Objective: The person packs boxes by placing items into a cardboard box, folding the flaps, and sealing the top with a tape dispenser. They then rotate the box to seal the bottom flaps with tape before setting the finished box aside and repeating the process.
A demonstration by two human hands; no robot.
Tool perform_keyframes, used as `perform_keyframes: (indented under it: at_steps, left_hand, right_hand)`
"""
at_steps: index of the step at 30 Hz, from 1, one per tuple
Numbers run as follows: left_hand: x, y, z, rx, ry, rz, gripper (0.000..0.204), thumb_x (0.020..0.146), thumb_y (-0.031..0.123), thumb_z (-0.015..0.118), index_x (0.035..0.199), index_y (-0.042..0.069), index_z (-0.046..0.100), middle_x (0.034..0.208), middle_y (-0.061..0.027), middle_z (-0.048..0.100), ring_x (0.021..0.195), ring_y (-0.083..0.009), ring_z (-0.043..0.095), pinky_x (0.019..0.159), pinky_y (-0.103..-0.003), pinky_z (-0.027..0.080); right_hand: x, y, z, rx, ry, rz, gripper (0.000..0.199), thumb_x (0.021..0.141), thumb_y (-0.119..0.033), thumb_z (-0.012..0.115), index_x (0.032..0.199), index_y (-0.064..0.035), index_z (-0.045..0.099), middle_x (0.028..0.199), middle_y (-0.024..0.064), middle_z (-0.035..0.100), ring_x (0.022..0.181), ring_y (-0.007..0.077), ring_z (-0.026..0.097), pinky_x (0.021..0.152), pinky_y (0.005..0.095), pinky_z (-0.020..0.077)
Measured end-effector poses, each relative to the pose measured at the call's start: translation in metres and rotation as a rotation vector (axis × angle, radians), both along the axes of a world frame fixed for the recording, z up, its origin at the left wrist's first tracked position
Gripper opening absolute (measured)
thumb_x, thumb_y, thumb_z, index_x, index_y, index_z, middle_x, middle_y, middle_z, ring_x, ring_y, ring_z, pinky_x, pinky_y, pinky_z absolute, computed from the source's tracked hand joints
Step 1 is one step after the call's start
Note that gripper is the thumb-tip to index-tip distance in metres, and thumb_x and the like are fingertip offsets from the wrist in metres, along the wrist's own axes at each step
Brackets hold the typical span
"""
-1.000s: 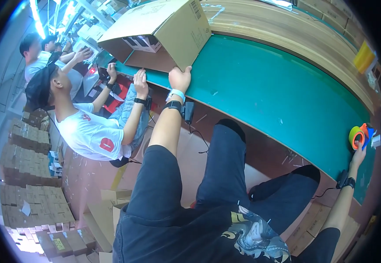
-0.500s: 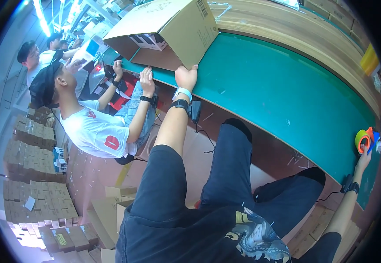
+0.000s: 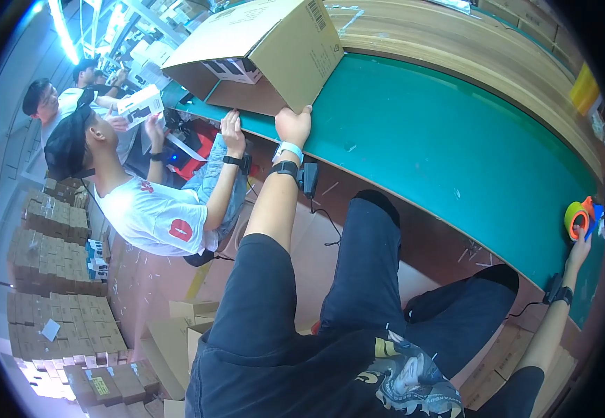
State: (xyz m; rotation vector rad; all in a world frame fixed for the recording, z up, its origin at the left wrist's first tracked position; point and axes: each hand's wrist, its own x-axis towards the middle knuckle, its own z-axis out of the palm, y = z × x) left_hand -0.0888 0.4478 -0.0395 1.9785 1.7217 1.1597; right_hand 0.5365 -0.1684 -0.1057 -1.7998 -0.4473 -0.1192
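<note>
My left hand (image 3: pixel 293 127) is closed at the near lower corner of a large cardboard box (image 3: pixel 301 59). The box lies on its side at the table's edge, its open end facing left. Inside it, part of a white printed package (image 3: pixel 234 70) shows; the rest is hidden. Far to the right, my right hand (image 3: pixel 579 249) is wrapped round a tape dispenser with an orange and blue frame (image 3: pixel 597 217). A yellow-green roll of tape (image 3: pixel 572 215) sits on it. The dispenser is at the right end of the green tabletop.
The green tabletop (image 3: pixel 441 146) runs across in front of me, with a wooden ledge (image 3: pixel 455 42) behind. At left sits a co-worker in a white shirt (image 3: pixel 152 216), holding a white box (image 3: pixel 139 106). Stacked cartons (image 3: pixel 65 317) and an open carton (image 3: pixel 166 352) stand on the floor.
The cardboard box and my left hand have shifted very slightly left. A white box has come up between the co-workers' hands at left. My right hand keeps its hold on the tape dispenser.
</note>
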Motion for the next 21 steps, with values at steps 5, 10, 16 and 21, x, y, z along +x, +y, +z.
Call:
perform_keyframes:
  at_steps: [5,10,16,21]
  left_hand:
    - [0.002,0.005,-0.006,0.02,-0.012,-0.008,0.046,0.073,0.033,0.079,0.083,-0.011,0.069,0.085,-0.0299,0.068,0.085,-0.0421,0.068,0.081,-0.044,0.054]
    - [0.001,0.008,-0.011,0.01,-0.005,-0.006,0.048,0.073,0.035,0.079,0.081,-0.011,0.068,0.084,-0.0304,0.067,0.084,-0.0431,0.068,0.08,-0.044,0.054]
    - [-0.012,0.008,-0.012,0.004,0.004,0.008,0.048,0.073,0.036,0.079,0.082,-0.01,0.069,0.084,-0.0295,0.068,0.083,-0.0428,0.068,0.08,-0.045,0.054]
    - [0.023,0.008,-0.022,0.113,-0.045,-0.169,0.041,0.072,0.033,0.08,0.081,-0.006,0.07,0.083,-0.0252,0.07,0.079,-0.0404,0.069,0.079,-0.046,0.054]
  right_hand:
    - [0.006,-0.007,0.001,0.058,0.054,0.032,0.035,0.097,-0.017,0.056,0.126,0.0023,0.057,0.106,0.0077,0.068,0.097,0.0153,0.064,0.09,0.0293,0.047]
    - [0.003,-0.001,0.0,0.046,0.055,0.021,0.035,0.096,-0.017,0.057,0.126,0.002,0.057,0.106,0.0077,0.068,0.099,0.015,0.064,0.092,0.0292,0.0462]
    - [-0.004,0.012,-0.007,0.082,0.068,0.05,0.035,0.095,-0.017,0.058,0.125,0.0021,0.058,0.106,0.008,0.068,0.099,0.0158,0.064,0.092,0.03,0.0463]
    - [-0.002,-0.042,0.027,-0.001,-0.04,-0.059,0.038,0.092,-0.021,0.062,0.122,0.0018,0.062,0.109,0.0089,0.068,0.101,0.0198,0.064,0.092,0.0311,0.0476]
